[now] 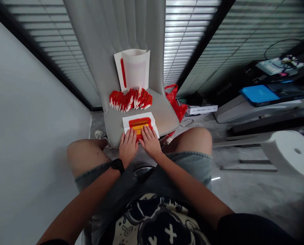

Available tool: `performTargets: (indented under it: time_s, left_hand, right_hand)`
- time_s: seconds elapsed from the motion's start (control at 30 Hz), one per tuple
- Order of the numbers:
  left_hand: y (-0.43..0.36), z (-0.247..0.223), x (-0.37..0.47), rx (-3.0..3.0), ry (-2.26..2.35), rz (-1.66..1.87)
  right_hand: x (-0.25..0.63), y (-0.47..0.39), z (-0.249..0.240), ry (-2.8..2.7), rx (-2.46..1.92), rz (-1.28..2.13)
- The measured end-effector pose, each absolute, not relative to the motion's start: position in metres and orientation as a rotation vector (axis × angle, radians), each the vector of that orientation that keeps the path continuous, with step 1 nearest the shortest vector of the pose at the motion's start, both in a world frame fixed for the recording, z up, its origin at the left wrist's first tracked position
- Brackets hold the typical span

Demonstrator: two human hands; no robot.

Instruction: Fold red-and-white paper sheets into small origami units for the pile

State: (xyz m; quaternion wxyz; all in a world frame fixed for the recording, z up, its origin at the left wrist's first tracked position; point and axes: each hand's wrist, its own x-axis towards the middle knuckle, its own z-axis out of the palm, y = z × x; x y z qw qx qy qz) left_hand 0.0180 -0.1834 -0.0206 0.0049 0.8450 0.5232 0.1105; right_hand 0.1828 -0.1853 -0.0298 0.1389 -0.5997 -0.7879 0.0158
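A white sheet of paper [127, 121] with a red and golden-yellow printed panel [141, 121] lies flat near the front edge of a grey chair seat. My left hand [129, 144], with a black watch on its wrist, rests on the sheet's lower left part, fingers stretched out. From the other side, my right hand [150, 140] lies on the lower right part, fingers also extended. The hands cover some of the panel's lower portion. Just behind the sheet stands a fanned row of folded red and white paper pieces [130, 99].
White paper sheets [135, 69], one with a red strip, lean against the grey chair's backrest [121, 27]. A red plastic bag [176, 103] hangs beside the seat. On the right are a white stool [287, 149], a box [202, 109] and a blue-topped item [259, 94]. A white wall is left.
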Motion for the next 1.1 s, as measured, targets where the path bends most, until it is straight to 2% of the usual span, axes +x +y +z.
performTargets:
  time_s: [0.5,1.1]
  left_hand:
    - [-0.184,-0.017,0.016,2.617,1.636,0.356]
    - [-0.19,-0.009,0.014,2.484,1.798,0.447]
  right_hand:
    - [0.21,-0.175,-0.041,-2.399,-1.561,0.046]
    - [0.214,-0.185,-0.03,-2.215,-1.773,0.135]
